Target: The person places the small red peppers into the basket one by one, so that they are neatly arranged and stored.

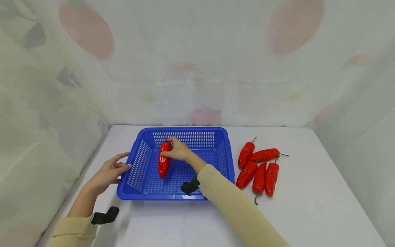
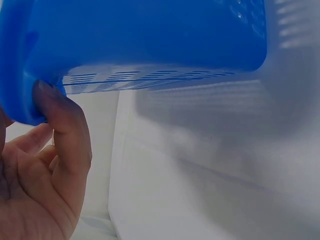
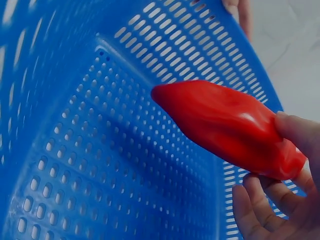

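A blue perforated plastic basket (image 1: 176,197) stands on the white table. My left hand (image 1: 107,173) grips its left rim, fingers curled at the edge in the left wrist view, where the basket wall (image 2: 150,35) fills the top. Over the basket's left part, my right hand (image 1: 179,150) pinches a red chili pepper (image 1: 164,164) near its stem end. That pepper hangs with its tip toward the near side. The right wrist view shows the pepper (image 3: 225,127) between thumb and fingers above the slotted floor, its shadow falling below it.
Several more red peppers (image 1: 259,176) lie in a loose group on the table (image 1: 308,192) to the right of the basket. A pale patterned cloth (image 1: 247,85) rises behind the table and along both sides.
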Tool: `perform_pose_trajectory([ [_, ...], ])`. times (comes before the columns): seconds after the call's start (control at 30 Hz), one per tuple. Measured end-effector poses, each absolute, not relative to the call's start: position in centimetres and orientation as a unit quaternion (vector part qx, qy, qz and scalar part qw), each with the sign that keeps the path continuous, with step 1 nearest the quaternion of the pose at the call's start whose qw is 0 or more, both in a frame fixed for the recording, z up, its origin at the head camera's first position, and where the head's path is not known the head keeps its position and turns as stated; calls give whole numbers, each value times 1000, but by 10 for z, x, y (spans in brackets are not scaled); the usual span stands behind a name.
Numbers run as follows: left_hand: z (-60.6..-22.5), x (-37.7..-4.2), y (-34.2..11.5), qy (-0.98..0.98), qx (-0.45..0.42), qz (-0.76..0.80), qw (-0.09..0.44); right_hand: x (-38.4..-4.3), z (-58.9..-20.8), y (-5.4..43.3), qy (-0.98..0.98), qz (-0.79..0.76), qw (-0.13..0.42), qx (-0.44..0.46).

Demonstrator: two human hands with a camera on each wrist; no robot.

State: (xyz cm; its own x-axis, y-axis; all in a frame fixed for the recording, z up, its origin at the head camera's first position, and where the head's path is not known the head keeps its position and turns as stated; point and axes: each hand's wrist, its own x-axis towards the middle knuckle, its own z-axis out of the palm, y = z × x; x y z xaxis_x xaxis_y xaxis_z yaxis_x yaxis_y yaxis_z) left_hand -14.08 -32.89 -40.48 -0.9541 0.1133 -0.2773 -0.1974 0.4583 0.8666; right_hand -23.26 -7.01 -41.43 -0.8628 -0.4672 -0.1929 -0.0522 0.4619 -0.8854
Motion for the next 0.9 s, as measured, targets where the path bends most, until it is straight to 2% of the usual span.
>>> perform_pose_trajectory([
  [0.5, -403, -139, -328, 836, -26, 526, 154, -236, -431, -82, 814, -476, 283, -176],
  [0.9, -401, -139, -327, 838, -29, 523, 154, -232, -434, -101, 815, -460, 303, -179],
])
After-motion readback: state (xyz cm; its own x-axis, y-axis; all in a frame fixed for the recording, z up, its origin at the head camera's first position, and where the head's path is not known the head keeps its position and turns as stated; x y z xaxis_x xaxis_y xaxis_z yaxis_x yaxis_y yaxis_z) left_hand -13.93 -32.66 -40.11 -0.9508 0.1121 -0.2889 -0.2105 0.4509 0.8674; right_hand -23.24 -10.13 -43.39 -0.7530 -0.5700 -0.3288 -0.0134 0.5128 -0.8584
